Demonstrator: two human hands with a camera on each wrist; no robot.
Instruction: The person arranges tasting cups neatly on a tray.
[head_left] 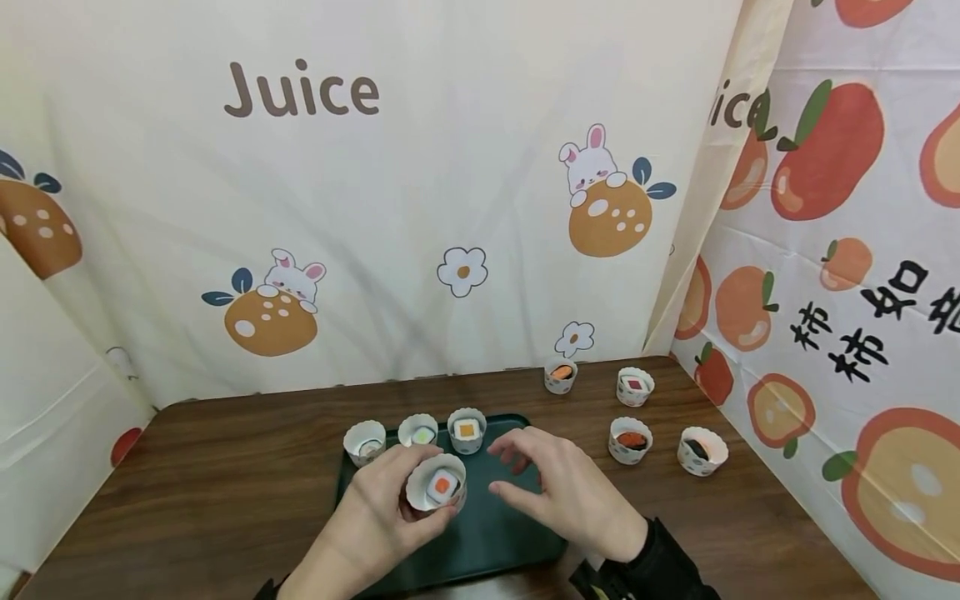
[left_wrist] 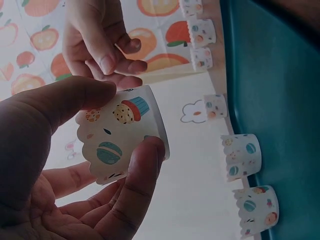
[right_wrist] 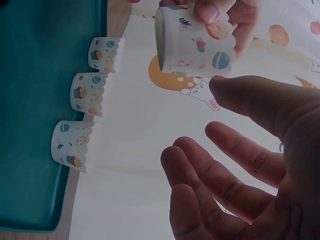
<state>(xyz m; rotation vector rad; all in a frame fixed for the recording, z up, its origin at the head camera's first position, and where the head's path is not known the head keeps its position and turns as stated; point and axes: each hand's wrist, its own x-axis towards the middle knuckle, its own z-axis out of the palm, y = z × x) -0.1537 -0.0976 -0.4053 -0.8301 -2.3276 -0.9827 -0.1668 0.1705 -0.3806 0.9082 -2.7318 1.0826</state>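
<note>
My left hand [head_left: 386, 508] holds a white scalloped paper baking cup [head_left: 437, 483] above the tray, thumb and fingers round its printed side. Inside the cup sits a white sushi piece with an orange square [head_left: 442, 485]. To the right of it, my right hand [head_left: 558, 490] hangs over the tray with spread, slightly bent fingers and nothing between them. In the right wrist view the held cup [right_wrist: 195, 42] is just beyond the right thumb. Below lies a dark green tray [head_left: 480, 550], with three similar cups along its far edge, one holding a yellow-centred sushi piece [head_left: 467, 429].
On the wooden table [head_left: 225, 492] right of the tray stand several more cups, among them one with a red-orange topping [head_left: 630, 440] and one with a dark-banded piece [head_left: 701, 452]. Printed curtains [head_left: 465, 167] hang close behind the table and along its right side.
</note>
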